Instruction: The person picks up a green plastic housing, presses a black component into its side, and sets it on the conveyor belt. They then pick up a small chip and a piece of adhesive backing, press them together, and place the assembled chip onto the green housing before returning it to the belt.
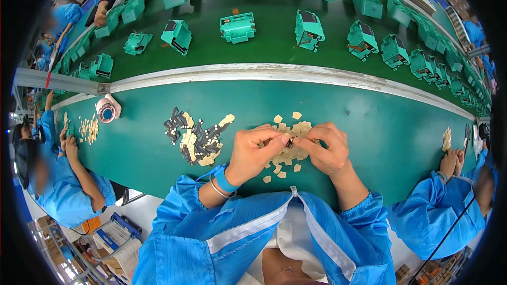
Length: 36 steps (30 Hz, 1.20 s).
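Observation:
My left hand (257,150) and my right hand (326,148) meet above the green bench top, fingertips pinched together. Between them is a small dark part (290,141), mostly covered by the fingers, so its exact kind is hidden. Below and around the fingertips lies a heap of small cream-coloured pieces (289,158), several of them scattered at its edges. Left of my left hand sits a mixed pile of black parts and cream pieces (196,140). A blue band and a silver bangle circle my left wrist.
A pale rail (264,69) separates the bench (380,126) from a green belt carrying rows of green plastic housings (237,27). A roll of tape (108,110) stands at the left. Co-workers in blue sit on the left (66,179) and right (443,211), hands over small piles.

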Motion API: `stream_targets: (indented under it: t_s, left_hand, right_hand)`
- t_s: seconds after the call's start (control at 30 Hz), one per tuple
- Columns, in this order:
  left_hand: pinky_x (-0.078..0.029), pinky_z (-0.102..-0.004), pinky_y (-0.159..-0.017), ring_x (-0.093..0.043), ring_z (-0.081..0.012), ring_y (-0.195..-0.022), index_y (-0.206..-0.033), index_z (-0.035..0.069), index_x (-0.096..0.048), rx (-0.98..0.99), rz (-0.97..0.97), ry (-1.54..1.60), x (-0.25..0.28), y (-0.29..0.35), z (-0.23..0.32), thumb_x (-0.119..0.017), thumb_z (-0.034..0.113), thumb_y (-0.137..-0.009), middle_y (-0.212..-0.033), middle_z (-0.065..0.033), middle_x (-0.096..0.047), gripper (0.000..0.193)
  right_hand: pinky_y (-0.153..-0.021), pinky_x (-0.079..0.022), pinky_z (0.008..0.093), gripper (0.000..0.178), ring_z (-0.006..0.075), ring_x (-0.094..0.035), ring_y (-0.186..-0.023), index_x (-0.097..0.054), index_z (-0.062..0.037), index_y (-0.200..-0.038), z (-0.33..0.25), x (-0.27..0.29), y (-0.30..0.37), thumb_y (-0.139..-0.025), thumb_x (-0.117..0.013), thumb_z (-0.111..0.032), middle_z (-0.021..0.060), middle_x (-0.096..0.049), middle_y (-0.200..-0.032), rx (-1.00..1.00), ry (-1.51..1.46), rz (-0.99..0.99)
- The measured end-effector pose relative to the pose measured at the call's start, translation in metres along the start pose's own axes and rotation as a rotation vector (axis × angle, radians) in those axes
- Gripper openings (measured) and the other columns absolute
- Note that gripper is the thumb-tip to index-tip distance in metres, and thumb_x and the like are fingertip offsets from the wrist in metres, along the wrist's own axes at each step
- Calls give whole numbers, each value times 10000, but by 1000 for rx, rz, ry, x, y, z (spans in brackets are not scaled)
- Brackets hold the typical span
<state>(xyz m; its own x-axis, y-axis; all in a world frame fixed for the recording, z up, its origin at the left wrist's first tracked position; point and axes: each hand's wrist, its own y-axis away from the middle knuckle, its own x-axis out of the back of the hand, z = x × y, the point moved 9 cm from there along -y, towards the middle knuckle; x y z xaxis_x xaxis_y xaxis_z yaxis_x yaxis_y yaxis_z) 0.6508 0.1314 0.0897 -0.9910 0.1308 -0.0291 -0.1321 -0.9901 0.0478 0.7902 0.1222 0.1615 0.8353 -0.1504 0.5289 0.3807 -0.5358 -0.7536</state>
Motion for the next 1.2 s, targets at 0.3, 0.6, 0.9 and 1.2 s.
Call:
stream_targets:
  t_s: [0.3, 0.6, 0.9, 1.2]
  left_hand:
    - [-369, -187, -494, -488, -31, -587, -891, 3, -703, 4, 1, -34, -6, 1, -1, -645, 85, -848, -729, -29, -639, 110]
    - [-384, -218, -499, -494, -44, -571, -824, -6, -687, 67, 118, 29, 1, -4, -6, -652, 81, -831, -659, -19, -622, 95]
    - [-460, -284, -663, -569, -190, -736, -839, 31, -685, -260, 54, -608, -18, -6, 37, -656, -21, -670, -795, -68, -654, 179]
    - [-472, -284, -652, -582, -191, -727, -907, 24, -679, -316, -87, -460, -32, 0, 29, -564, -76, -763, -807, -71, -654, 209]
  right_hand:
    - [-449, -430, 235, 235, 147, -534, -578, -701, -62, -785, 1, 4, 4, -552, -685, -34, 28, -553, -698, 8, -7, 24]
    - [-480, -451, 277, 234, 201, -565, -598, -663, -53, -804, 11, 21, 16, -594, -707, 39, 64, -565, -773, -75, -83, 188]
    - [-504, -449, 284, 191, 210, -568, -621, -635, -39, -822, 27, 39, 17, -669, -723, 34, 80, -581, -792, -185, -7, 298]
    - [-472, -428, 284, 198, 202, -548, -590, -633, -27, -845, 34, 49, 23, -681, -736, 12, 87, -584, -801, -188, -13, 360]
